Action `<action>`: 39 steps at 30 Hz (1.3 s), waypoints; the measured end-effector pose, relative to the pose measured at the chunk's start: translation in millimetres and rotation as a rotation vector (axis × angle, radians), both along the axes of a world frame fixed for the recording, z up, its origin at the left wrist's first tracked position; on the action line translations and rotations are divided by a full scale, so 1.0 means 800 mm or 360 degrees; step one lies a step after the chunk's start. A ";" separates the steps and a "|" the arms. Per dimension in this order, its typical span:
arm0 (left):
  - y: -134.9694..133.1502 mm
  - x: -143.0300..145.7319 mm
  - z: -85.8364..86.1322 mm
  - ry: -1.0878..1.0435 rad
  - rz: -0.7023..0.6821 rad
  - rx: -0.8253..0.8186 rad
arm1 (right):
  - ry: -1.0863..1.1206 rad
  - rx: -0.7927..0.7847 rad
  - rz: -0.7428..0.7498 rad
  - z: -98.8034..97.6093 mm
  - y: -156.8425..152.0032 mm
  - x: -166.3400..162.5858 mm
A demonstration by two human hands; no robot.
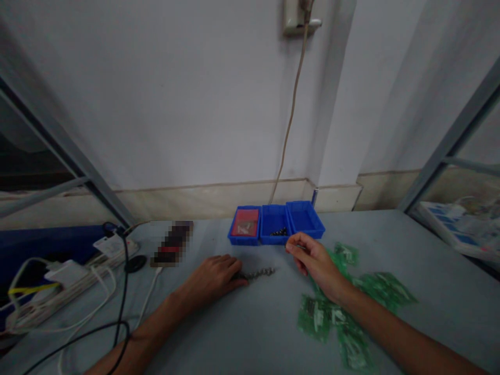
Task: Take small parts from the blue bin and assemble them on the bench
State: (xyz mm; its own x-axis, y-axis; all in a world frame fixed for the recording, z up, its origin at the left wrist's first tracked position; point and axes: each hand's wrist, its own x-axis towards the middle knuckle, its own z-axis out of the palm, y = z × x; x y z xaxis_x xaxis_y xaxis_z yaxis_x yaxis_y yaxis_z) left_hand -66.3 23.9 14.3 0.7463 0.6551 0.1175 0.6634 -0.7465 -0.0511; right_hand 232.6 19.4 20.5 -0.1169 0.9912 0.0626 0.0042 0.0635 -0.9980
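Note:
A row of small, shiny dark metal parts (261, 273) lies on the grey table; their exact kind is too small to tell. My left hand (222, 276) rests at the row's left end, fingers curled and thumb alongside, covering part of it. In front of the middle blue bin (273, 240), my right hand (310, 258) is closed in a pinch; a tiny dark bit may show at the fingertips. Several similar dark parts (279, 232) lie inside that bin.
The left blue bin (231, 229) holds a pink card and a small bag; another blue bin (307, 219) stands right. Several green plastic packets (385, 289) lie by my right forearm. A pixelated phone (172, 245), cables and a power strip (70, 291) occupy the left.

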 end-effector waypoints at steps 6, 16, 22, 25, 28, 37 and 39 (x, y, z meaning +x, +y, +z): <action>0.002 -0.001 -0.003 -0.0002 0.0017 0.0086 | 0.0015 -0.0016 -0.0016 0.001 -0.001 0.000; 0.004 -0.006 -0.008 -0.0049 -0.0031 0.0109 | 0.0002 -0.0010 0.0000 0.001 -0.001 -0.001; 0.002 -0.007 -0.007 0.0010 0.0004 0.0137 | 0.0001 -0.0045 0.0003 -0.001 0.000 0.000; -0.001 -0.005 -0.004 0.0004 0.0054 0.0130 | 0.0025 -0.0058 -0.0013 -0.004 0.000 0.000; -0.002 -0.004 -0.003 -0.0051 0.0041 0.0090 | 0.0040 -0.0050 -0.0026 -0.005 0.000 0.001; 0.001 -0.006 -0.004 0.0037 0.0006 0.0109 | 0.0038 -0.0069 -0.0026 -0.001 0.000 0.001; 0.000 -0.006 -0.002 0.0052 0.0013 0.0116 | 0.0037 -0.0063 -0.0030 0.000 -0.001 0.001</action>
